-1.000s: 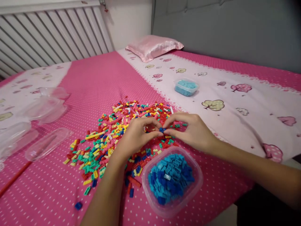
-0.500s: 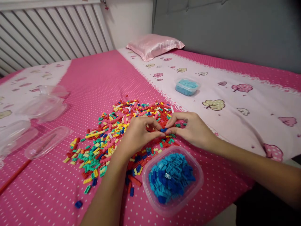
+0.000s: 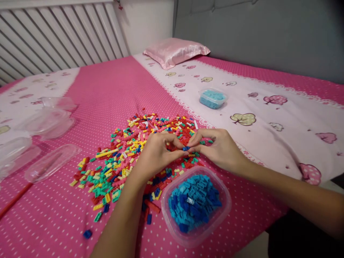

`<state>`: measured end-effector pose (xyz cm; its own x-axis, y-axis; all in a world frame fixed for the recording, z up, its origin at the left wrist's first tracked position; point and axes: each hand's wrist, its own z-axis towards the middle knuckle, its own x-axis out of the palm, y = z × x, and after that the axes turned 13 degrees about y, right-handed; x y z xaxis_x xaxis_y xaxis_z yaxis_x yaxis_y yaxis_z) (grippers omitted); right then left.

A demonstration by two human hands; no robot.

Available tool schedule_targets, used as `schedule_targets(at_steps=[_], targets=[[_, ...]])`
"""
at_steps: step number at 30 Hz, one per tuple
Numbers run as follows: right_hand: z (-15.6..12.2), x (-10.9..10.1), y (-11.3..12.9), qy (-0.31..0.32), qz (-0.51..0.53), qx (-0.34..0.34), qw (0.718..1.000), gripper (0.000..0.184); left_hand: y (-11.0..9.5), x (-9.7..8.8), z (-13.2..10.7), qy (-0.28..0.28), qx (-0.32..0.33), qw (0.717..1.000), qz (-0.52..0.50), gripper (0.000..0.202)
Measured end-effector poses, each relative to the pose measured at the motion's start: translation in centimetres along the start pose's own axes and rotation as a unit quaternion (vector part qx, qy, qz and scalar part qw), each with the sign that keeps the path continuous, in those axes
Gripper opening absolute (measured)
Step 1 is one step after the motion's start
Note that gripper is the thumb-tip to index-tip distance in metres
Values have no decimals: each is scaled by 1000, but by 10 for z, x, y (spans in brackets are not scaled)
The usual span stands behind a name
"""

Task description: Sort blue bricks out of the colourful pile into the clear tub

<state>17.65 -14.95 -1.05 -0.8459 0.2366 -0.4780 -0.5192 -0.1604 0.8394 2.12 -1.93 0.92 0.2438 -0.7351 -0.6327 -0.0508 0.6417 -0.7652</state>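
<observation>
A small dark blue building brick (image 3: pixel 185 148) is pinched between my two hands; whether it is one piece or two joined cannot be made out. My left hand (image 3: pixel 163 152) grips it from the left with thumb and forefinger, and my right hand (image 3: pixel 212 145) does the same from the right. Both hands are above a loose pile of mixed building bricks (image 3: pixel 107 179) in red, yellow, green, pink and blue. Just in front of the hands, a clear plastic tub (image 3: pixel 164 211) holds a heap of light and dark blue bricks.
A second tub of pale blue bricks (image 3: pixel 213 98) stands farther back on the bed cover (image 3: pixel 104 86). Clear empty containers (image 3: pixel 45 122) and a red stick (image 3: pixel 16 200) lie at the left. One blue brick (image 3: pixel 87 234) sits apart near the front. A pink pillow (image 3: pixel 176 52) is at the back.
The view has shifted very slightly. Both hands keep their pinch on the blue brick, with hardly any movement.
</observation>
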Motion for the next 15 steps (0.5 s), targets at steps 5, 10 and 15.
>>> schedule_targets(at_steps=[5,10,15], targets=[[-1,0,5,-6,-20,-8,1000,15,2,2,-1,-3,23,1000,7,17],[2,-5,4,51,4,9,999,14,3,5,-1,-1,47,998,29,18],[9,-9,-4,47,69,30,996,6,3,7,2,-39,32,999,10,19]])
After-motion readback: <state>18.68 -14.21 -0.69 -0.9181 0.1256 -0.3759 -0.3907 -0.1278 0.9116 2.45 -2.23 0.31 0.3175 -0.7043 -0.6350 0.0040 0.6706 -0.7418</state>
